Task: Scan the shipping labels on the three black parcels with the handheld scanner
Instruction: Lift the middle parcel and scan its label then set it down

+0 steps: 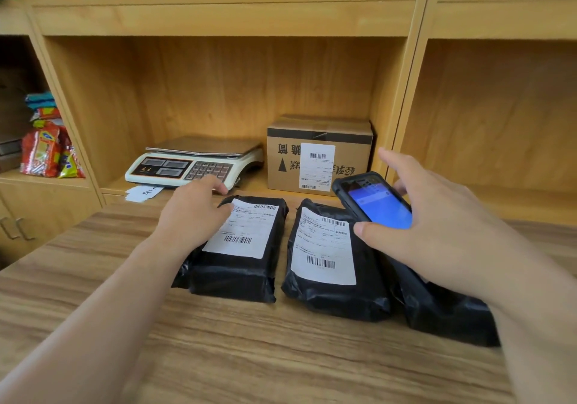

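Parcels [237, 247] are lying on the bench [218, 356]; my right hand [437, 232] is gripping the scanner [374, 203], my left hand [193, 213] is resting open-gripped on the leftmost; I'm judging no scan confirmed.

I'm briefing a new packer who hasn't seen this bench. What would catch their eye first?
Three black parcels lie in a row on the wooden table, two showing white labels. The right hand holds a scanner with a lit blue screen above them; the left hand rests on the left parcel.
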`<control>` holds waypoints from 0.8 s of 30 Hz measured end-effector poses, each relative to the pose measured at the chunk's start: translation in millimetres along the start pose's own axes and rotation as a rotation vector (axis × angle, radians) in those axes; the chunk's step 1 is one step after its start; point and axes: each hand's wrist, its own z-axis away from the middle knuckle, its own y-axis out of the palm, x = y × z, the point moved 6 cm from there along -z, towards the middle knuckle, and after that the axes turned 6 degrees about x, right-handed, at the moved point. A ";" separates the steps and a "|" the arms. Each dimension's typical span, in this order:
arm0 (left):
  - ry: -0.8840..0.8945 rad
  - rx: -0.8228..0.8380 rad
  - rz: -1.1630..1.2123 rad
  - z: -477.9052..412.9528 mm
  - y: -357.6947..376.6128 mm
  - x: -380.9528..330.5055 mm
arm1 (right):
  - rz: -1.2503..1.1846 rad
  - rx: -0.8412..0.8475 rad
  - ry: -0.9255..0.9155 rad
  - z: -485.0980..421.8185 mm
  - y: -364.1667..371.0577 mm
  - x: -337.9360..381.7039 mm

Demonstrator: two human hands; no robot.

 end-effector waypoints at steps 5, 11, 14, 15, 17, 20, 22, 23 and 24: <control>0.219 0.116 0.148 18.4 10.7 -55.7 | -0.019 -0.006 -0.004 3.8 -5.2 -0.7; 0.264 0.290 0.113 17.3 57.0 -92.3 | -0.041 -0.005 -0.001 5.3 -10.1 -4.4; 0.254 0.311 0.039 15.1 68.1 -91.2 | -0.052 -0.012 -0.007 4.8 -10.9 -6.2; 0.251 0.298 0.026 13.9 68.6 -89.8 | -0.059 -0.012 -0.004 4.2 -11.3 -6.9; 0.260 0.279 0.013 12.2 71.2 -89.1 | -0.067 -0.013 0.000 3.4 -11.5 -8.3; 0.270 0.302 0.013 11.2 77.4 -88.8 | -0.044 -0.002 -0.002 2.6 -10.0 -9.4; 0.280 0.327 0.018 11.8 81.2 -89.0 | -0.045 -0.001 -0.003 2.7 -9.5 -9.3; 0.287 0.336 0.018 12.1 82.4 -89.4 | -0.046 -0.002 -0.004 3.0 -9.5 -9.2; 0.291 0.344 0.019 12.1 83.5 -89.6 | -0.047 -0.002 -0.003 3.0 -9.6 -9.4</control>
